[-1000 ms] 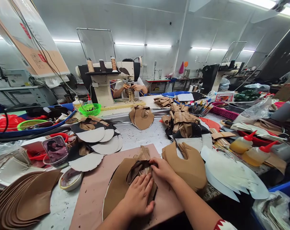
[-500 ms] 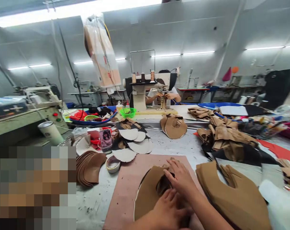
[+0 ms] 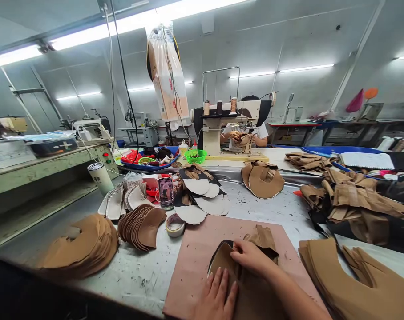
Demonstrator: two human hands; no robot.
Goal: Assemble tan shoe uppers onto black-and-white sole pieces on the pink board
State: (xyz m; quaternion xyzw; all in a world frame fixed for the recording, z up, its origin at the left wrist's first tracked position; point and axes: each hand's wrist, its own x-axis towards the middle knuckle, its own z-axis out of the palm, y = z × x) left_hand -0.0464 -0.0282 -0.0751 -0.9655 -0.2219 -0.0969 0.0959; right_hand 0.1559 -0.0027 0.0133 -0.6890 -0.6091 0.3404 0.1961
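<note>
leather piece (image 3: pixel 252 284): showing tan brown
work mat (image 3: pixel 195 266): lying dusty pink
basket (image 3: pixel 195 156): glowing bright green
lining pieces (image 3: pixel 202 198): showing off-white against black
tabletop (image 3: pixel 135 275): gleaming speckled grey

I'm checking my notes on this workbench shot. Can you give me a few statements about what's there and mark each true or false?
1. Both hands, left hand and right hand, rest on the tan leather piece. True.
2. That piece lies on a pink mat. True.
3. The roll of tape sits on the mat. False: it lies on the table beside it.
4. The green bowl is upside down. False: it stands upright.
</note>
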